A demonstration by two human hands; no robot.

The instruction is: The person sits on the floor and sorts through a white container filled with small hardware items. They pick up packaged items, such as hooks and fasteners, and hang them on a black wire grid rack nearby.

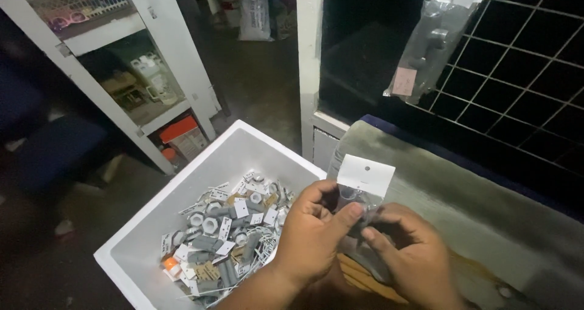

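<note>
A: Where are your hands?

B: Low in the view, at about 5 o'clock, pressed close together. Your left hand and right hand are both clamped on one small packet: the left thumb and fingers pinch its near face, and the right fingers curl in from the 3 o'clock side.

A: What is the packet like?

B: It is a clear, glossy plastic sleeve with a flat white card header on top, a rectangle with a small punched hole. Something grey and cylindrical shows through the film, but you cannot tell its exact shape behind your fingers.

A: And what is around it?

B: At 9 o'clock from your hands sits a white box, square, matte and thick-walled, like foam. In it lies a loose heap of parts: grey plastic hex nuts and short tubes, white card tags, thin wire pieces, and one small orange bit at the near corner.

A: Anything under your hands?

B: A grey desk, dull and worn, with a dark blue edge, runs off toward 2 o'clock. Above it, at 1 o'clock, a black wire grid carries another bag of clear film holding grey fittings. At 10 o'clock a white cabinet with glass panes shows boxes inside.
</note>
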